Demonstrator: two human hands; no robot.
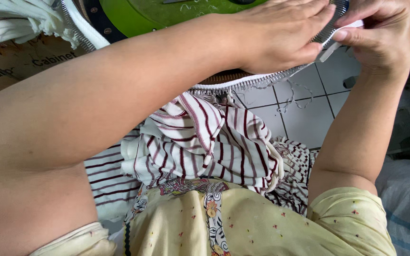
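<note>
From the head camera, the left hand [281, 35] lies flat, palm down, on the white band [243, 83], with its fingers spread loosely and gripping nothing. It presses the band onto the ring of thin metal pins [266, 79] that curves under the hand. The right hand [380, 33] is just beside it, touching its fingertips. Its thumb and fingers are pinched shut on the loose end of the white band. Behind both hands is the green top [138, 14] of the machine. Below the left hand, a striped cloth [205, 142], white with dark red lines, hangs from the pins and piles up in the lap. Loose threads [293, 97] dangle under the right hand, over the tiled floor [309, 114]. More white cloth [15, 19] sits far off to the left. The pins look sharp and could prick a finger if a hand pushes down too hard. The band could also slip off the pins if the right hand pulls too hard.
</note>
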